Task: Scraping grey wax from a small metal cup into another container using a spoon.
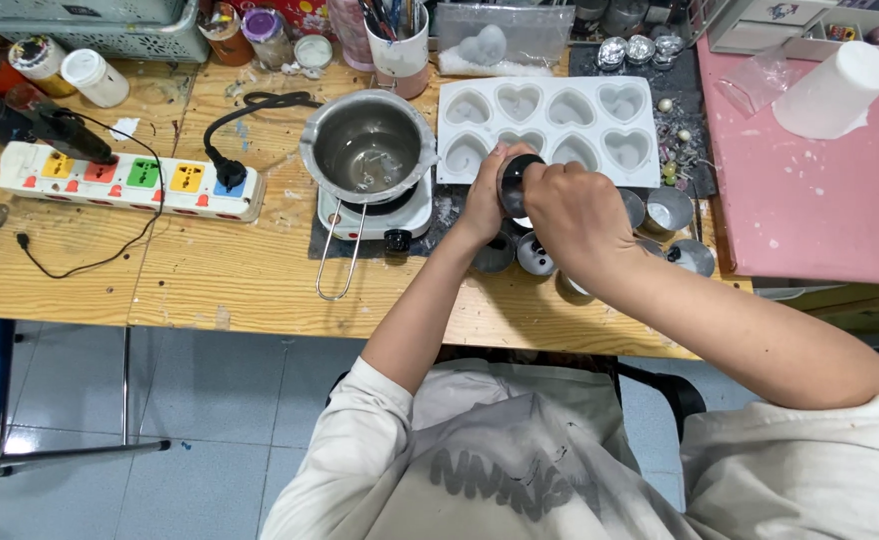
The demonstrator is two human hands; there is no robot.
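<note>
Wooden table | both hands' grip clenched on dark jar (heart mould behind)

Small tins crowding heart mould

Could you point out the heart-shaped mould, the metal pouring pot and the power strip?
heart-shaped mould [548,127]: head view, white rib between cavities.
metal pouring pot [368,150]: head view, inside bottom.
power strip [130,180]: head view, top face by the green socket.
</note>
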